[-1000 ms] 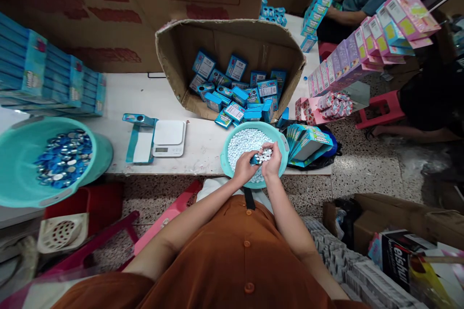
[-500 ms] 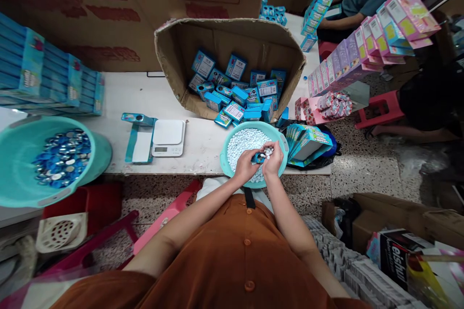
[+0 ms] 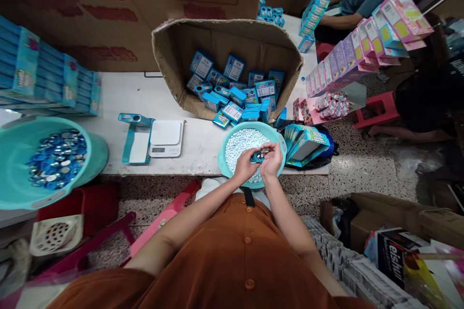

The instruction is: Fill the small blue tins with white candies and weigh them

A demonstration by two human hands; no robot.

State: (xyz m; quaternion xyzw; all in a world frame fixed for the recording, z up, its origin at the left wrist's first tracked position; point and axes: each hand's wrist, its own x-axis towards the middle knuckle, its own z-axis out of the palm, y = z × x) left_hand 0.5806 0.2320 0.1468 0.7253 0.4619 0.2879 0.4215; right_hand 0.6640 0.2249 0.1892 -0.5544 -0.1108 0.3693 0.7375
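Both hands are over a turquoise basin [image 3: 222, 157] filled with small white candies [image 3: 243, 141]. My left hand [image 3: 246, 165] holds a small blue box [image 3: 257, 157] whose open end faces my right hand. My right hand [image 3: 271, 159] is curled against that end, cupping a few of the candies. Behind the basin, a tilted cardboard carton [image 3: 232, 26] holds many filled-looking blue boxes [image 3: 234, 111]. A white scale [image 3: 166, 138] lies to the left, beside an open blue display box [image 3: 138, 142].
At the left, a large turquoise tub [image 3: 97, 152] holds blue and silver discs, with blue boxes [image 3: 54, 72] stacked behind. Folded blue cartons [image 3: 308, 145] lie right of the basin. Pink and purple boxes [image 3: 340, 63] line the right; a person's arm [image 3: 340, 20] is beyond.
My right hand has tipped closer to the blue box, and fewer candies show in its palm. The whole view has shifted slightly.
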